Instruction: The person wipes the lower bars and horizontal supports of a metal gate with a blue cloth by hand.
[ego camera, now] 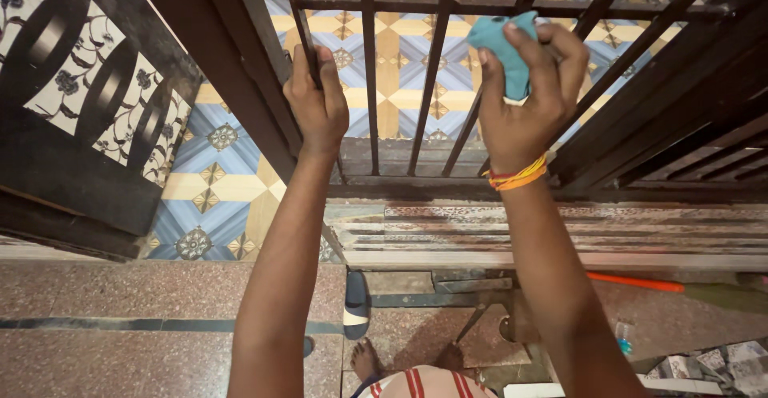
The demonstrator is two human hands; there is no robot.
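The left hand [318, 102] is wrapped tight around one dark bar of the metal gate [436, 4]. The right hand [528, 98] squeezes a teal cloth [502, 42] against another bar, near the gate's top rail. A dark slipper [356, 304] lies on the floor below.

Left hand [318, 102] on a bar of the grille [432, 78], right hand [524, 94] to its right pressing cloth [504, 46] on grille, slipper [356, 304] on floor below.
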